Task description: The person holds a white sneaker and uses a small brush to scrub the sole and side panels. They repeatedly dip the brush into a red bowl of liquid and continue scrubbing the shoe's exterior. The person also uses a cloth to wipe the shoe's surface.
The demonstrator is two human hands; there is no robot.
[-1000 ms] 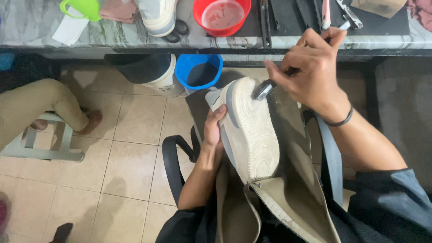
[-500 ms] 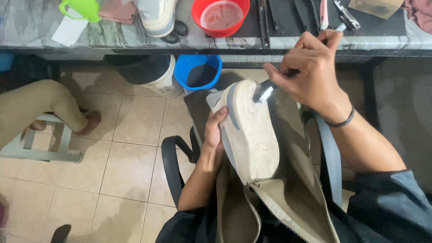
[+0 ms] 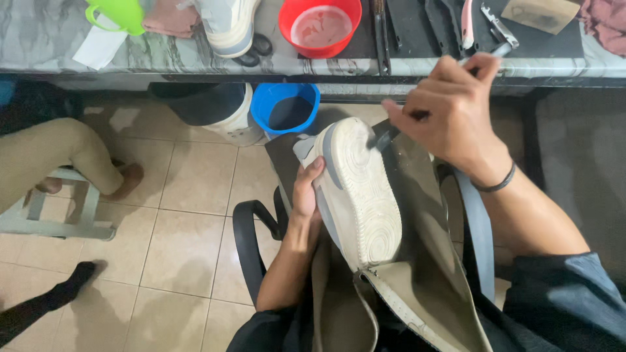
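left hand (image 3: 305,195) wrapped around the side of a white sneaker (image 3: 355,192), thumb on the edge of the sole, holding it sole-up over the lap on a grey-beige apron (image 3: 424,274). right hand (image 3: 453,114) clenched on a dark-handled brush (image 3: 386,135), bristle end touching the toe end of the sole.

likely risks: bristles skidding off the rounded toe and flicking dirt or wet onto the apron or the tiled floor (image 3: 176,248); sneaker twisting in the one-handed grip if pressed hard near the toe, well away from where the thumb clamps; brush handle knocking the worktop (image 3: 195,58) edge, which sits just beyond the right knuckles.

little room ahead: worktop edge close above the right hand, crowded with a red bowl (image 3: 319,25), a second shoe (image 3: 225,26), a green cup (image 3: 120,14) and tools. blue bucket (image 3: 285,107) just beyond the toe, under the worktop, beside a dark bin (image 3: 212,111). more open room to the left over bare tiles, though another person's leg (image 3: 72,153) and a stool (image 3: 52,218) sit there, well apart from the sneaker.
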